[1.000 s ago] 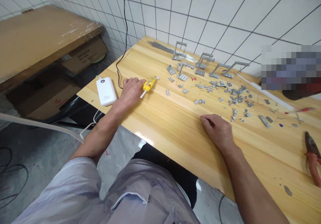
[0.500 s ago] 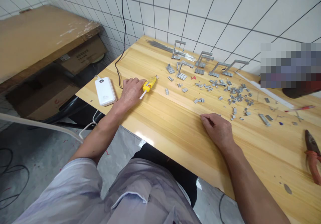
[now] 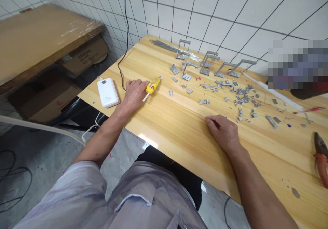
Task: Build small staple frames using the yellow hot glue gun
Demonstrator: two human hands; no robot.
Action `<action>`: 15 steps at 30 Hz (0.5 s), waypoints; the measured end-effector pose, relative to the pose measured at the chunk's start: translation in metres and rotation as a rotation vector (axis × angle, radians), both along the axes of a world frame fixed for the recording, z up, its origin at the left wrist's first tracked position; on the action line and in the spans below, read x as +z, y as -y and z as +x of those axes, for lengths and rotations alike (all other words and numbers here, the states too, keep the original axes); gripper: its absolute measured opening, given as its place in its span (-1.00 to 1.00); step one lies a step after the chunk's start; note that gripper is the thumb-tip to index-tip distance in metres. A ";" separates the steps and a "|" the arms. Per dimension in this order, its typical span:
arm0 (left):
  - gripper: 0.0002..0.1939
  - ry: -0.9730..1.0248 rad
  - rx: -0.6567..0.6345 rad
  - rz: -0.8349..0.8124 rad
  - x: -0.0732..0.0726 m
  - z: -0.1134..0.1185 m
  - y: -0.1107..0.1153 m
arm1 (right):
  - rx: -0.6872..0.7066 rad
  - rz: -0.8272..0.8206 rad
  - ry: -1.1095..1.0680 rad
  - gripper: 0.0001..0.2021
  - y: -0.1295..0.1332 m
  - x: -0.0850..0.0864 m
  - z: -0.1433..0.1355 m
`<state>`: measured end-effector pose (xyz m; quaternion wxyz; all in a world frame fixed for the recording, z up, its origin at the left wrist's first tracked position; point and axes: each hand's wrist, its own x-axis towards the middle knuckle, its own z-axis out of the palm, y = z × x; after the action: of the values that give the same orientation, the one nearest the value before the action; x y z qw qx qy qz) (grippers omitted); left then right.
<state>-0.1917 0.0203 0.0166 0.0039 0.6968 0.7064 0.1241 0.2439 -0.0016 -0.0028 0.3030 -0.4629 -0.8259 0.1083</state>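
My left hand (image 3: 134, 93) is closed around the handle of a yellow glue gun (image 3: 153, 85), which lies low over the wooden table. A white glue stick (image 3: 146, 96) pokes out of its back end, and its nozzle points away from me. My right hand (image 3: 223, 130) rests on the table with fingers curled and the thumb against them; nothing shows in it. Beyond it lie many small grey metal pieces (image 3: 242, 95), scattered. Further back stand several grey bent frames (image 3: 185, 48) on flat bases. A white power bank (image 3: 107, 92) sits left of my left hand.
Thin metal rods (image 3: 174, 49) lie in a bundle by the tiled wall. Pliers (image 3: 320, 160) with orange handles and a red pen (image 3: 310, 110) are at the right. A black cable (image 3: 125, 44) hangs onto the table. Another table (image 3: 46, 34) stands at the left.
Both hands and the glue gun stay in place. The view has shifted very slightly; nothing else has visibly moved.
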 end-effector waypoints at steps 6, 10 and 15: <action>-0.53 -0.012 0.018 0.015 0.001 0.001 0.002 | -0.001 -0.007 -0.004 -0.75 0.000 -0.002 0.001; -0.53 -0.030 0.018 -0.016 0.000 0.001 0.003 | -0.006 -0.013 -0.005 -0.75 0.000 -0.003 0.001; -0.53 -0.020 0.002 0.007 0.001 0.004 0.004 | -0.010 -0.010 0.014 -0.75 0.000 -0.002 0.002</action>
<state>-0.1880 0.0161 0.0175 -0.0055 0.6975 0.7065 0.1196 0.2455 -0.0013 -0.0048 0.2957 -0.4691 -0.8252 0.1077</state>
